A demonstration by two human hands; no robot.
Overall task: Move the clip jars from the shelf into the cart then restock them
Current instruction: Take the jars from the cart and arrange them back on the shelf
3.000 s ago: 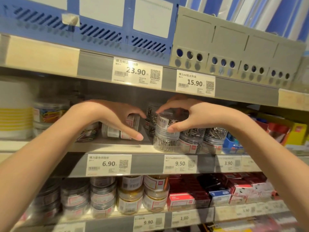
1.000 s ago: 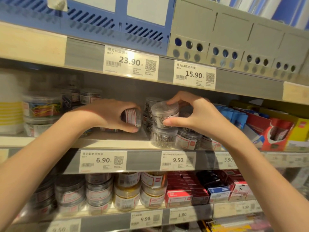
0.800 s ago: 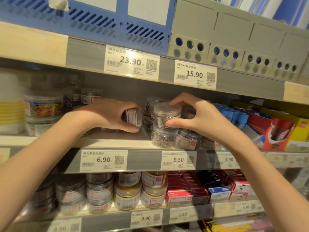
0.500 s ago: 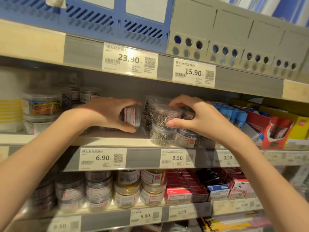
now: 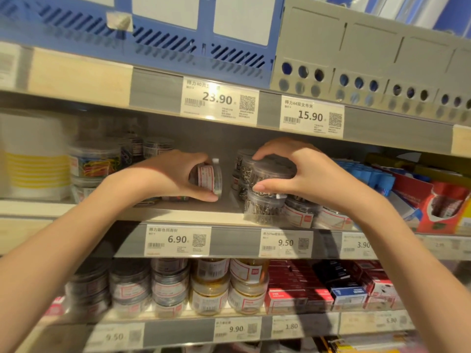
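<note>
Your left hand (image 5: 168,178) curls round a small clear plastic jar with a red-bordered white label (image 5: 209,179), thumb under, fingers over, and the jar is tipped on its side just above the pale wooden shelf board (image 5: 178,212). Your right hand (image 5: 303,174) pinches the grey lid of a clear round jar of silver clips (image 5: 270,174), thumb at the front, fingers over the top. That jar sits on another clear jar of silver clips (image 5: 262,210), which stands on the same board, right of the tipped jar. Left of it, further back, a clear tub of coloured clips (image 5: 94,161). Below the board, the white 6.90 price tag (image 5: 178,240).
</note>
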